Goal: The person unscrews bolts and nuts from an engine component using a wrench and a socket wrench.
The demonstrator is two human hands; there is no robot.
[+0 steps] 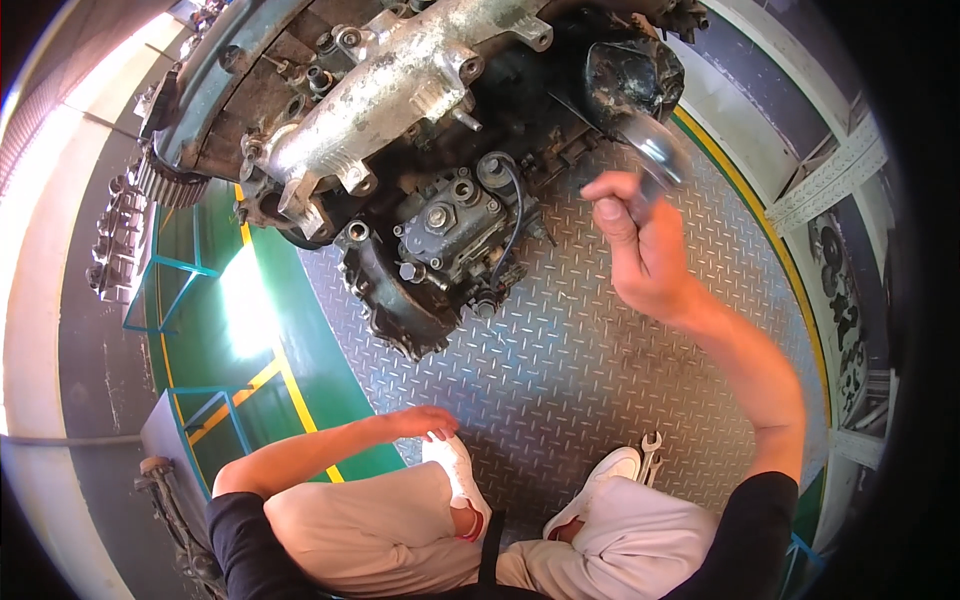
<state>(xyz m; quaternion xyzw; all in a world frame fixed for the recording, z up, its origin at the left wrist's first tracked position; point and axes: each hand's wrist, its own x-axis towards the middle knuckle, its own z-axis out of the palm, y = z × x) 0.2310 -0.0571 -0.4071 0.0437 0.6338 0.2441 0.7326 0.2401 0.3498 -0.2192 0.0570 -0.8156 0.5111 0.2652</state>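
Note:
My right hand point(645, 245) is raised to the right of the engine, its fingers wrapped round a shiny metal tool with a rounded head point(658, 150). Motion smears the tool, so its exact kind cannot be made out. Beyond it is a dark, oily rounded part point(625, 80) of the engine. My left hand point(422, 422) hangs loosely above my left shoe, holding nothing, with its fingers stretched out. The large engine point(390, 100) fills the top, with a silver manifold along it. A dark pump-like unit point(445, 222) with bolts and a black hose projects toward me.
Wrenches point(651, 458) lie on the diamond-plate metal floor point(570, 350) beside my right shoe. Blue metal frames point(175, 285) stand on the green floor to the left. A perforated white post point(830, 185) and shelving rise on the right. Metal parts point(180, 520) sit at lower left.

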